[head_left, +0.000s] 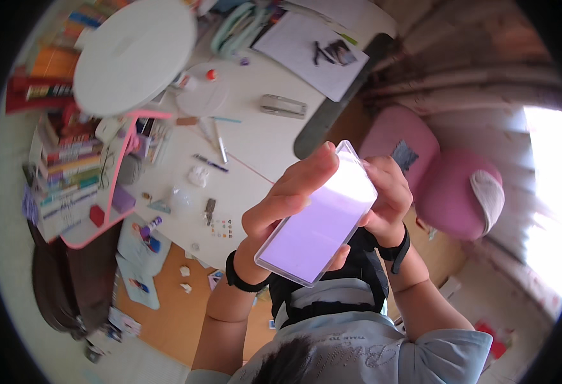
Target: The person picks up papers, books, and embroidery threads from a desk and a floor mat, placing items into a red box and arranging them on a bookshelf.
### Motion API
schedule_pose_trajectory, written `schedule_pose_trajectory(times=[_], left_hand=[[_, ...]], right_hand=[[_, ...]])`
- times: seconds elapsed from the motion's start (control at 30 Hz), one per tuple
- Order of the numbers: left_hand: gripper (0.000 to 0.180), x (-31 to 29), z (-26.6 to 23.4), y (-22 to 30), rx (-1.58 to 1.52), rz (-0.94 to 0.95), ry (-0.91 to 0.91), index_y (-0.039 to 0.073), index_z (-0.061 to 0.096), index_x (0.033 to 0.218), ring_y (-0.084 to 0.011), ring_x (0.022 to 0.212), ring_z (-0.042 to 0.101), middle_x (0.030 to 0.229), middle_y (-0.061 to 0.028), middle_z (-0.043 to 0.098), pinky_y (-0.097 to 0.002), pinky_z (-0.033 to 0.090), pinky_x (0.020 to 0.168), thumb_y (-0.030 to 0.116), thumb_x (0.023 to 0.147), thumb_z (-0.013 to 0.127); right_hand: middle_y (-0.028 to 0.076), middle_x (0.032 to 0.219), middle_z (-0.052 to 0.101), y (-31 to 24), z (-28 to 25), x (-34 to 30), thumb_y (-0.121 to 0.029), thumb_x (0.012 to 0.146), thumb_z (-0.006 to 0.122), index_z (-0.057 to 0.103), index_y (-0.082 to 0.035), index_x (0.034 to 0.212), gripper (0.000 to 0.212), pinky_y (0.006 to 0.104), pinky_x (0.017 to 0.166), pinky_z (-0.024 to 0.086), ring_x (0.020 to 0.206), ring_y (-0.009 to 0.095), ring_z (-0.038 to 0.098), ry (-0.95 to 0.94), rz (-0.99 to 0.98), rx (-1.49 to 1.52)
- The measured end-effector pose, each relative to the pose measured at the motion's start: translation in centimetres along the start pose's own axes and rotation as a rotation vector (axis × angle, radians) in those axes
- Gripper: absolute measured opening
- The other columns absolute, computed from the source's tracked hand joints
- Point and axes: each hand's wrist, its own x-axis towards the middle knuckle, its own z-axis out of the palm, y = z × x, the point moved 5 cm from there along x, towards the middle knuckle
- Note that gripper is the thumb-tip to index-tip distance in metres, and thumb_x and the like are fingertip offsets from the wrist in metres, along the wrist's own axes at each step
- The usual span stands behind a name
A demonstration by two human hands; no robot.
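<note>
Close in front of me I hold a flat, rectangular lavender case (311,229) with a clear plastic rim. It is tilted, and bright glare covers its upper end. My left hand (287,191) grips its left side, with fingers along the edge and part of the grip hidden behind the case. On the other side, my right hand (388,193) is closed against the right edge near the upper end. Whether the case holds anything inside, I cannot tell. Black bands circle both wrists.
Beyond my hands, a white desk (249,147) carries a stapler (283,106), pens (220,141), small stickers (221,228) and papers (306,48). A white round panel (135,56) and stacked books (70,160) stand at left. A pink chair (457,192) is at right.
</note>
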Motion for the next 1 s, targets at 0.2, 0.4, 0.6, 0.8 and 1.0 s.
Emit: schedule_pose_trajectory(times=[0.2, 0.4, 0.6, 0.8, 1.0], left_hand=[[0.077, 1.6, 5.1, -1.2, -0.125, 0.006, -0.154, 0.014, 0.023, 0.116, -0.0381, 0.12, 0.033, 0.13, -0.0236, 0.03, -0.0481, 0.032, 0.097, 0.026, 0.062, 0.077], [0.076, 1.8, 7.5, -1.1, -0.114, -0.054, -0.192, 0.015, 0.024, 0.115, -0.0386, 0.12, 0.032, 0.13, -0.0251, 0.029, -0.0481, 0.033, 0.097, 0.024, 0.062, 0.077], [0.072, 1.6, 7.5, -0.6, -0.069, -0.104, -0.12, 0.01, 0.03, 0.115, -0.0362, 0.116, 0.038, 0.126, -0.0247, 0.035, -0.0434, 0.035, 0.094, 0.026, 0.061, 0.076], [0.074, -0.7, 2.5, 0.5, 0.277, -0.266, 0.032, 0.002, 0.039, 0.118, -0.0297, 0.095, 0.047, 0.111, -0.0139, 0.048, -0.0362, 0.038, 0.082, 0.023, 0.055, 0.071], [0.036, -11.1, -4.4, 3.7, 0.34, -0.82, 0.463, -0.002, 0.041, 0.113, -0.0198, 0.069, 0.059, 0.086, -0.0169, 0.058, -0.0297, 0.046, 0.06, 0.011, 0.082, 0.051]], right_hand=[[0.016, 0.09, 0.059, -0.4, -5.1, -2.4, -0.039, 0.068, 0.068, 0.057, 0.007, 0.1, 0.057, 0.028, 0.062, 0.045, 0.073, 0.022, 0.056, 0.128, 0.017, -0.126], [0.015, 0.087, 0.059, -0.7, -7.1, -3.6, -0.039, 0.068, 0.067, 0.057, 0.007, 0.1, 0.057, 0.0271, 0.059, 0.045, 0.07, 0.021, 0.056, 0.179, 0.007, -0.149], [0.012, 0.08, 0.058, -0.9, -7.1, -3.2, -0.041, 0.069, 0.066, 0.058, 0.007, 0.098, 0.056, 0.0251, 0.055, 0.044, 0.063, 0.018, 0.053, 0.146, 0.03, -0.117], [0.007, 0.071, 0.054, -1.3, -2.1, -1.2, -0.034, 0.066, 0.066, 0.063, -0.003, 0.09, 0.039, 0.0293, 0.051, 0.042, 0.058, 0.021, 0.051, -0.305, -0.005, -0.3], [0.013, 0.067, 0.052, -2.3, 8.8, -2.4, -0.01, 0.076, 0.055, 0.053, -0.002, 0.068, 0.012, 0.0357, 0.053, 0.041, 0.059, 0.03, 0.052, -0.731, 0.049, -0.291]])
